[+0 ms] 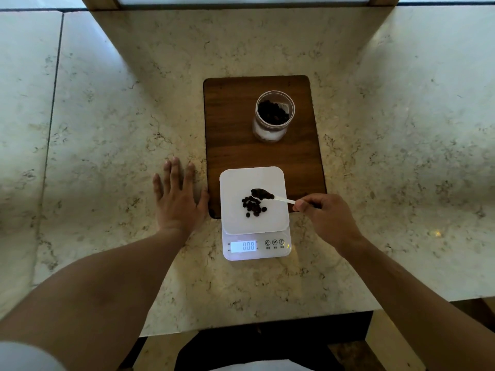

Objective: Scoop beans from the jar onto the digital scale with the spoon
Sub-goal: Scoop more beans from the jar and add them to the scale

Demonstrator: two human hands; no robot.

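A white digital scale [233, 183] sits at the near end of a wooden board, its lit display reading 008. A small pile of dark beans [252, 206] lies on its platform. My right hand [325, 215] pinches the handle of a white spoon [284, 200], whose bowl is full of beans and hovers over the platform just above the pile. An open clear jar [273, 116] with dark beans inside stands upright on the board behind the scale. My left hand [178, 198] lies flat on the counter, fingers spread, just left of the board.
The dark wooden board [230, 124] lies on a beige marble counter [107, 116]. The counter's near edge runs below the scale. Wooden frame posts stand at the far corners.
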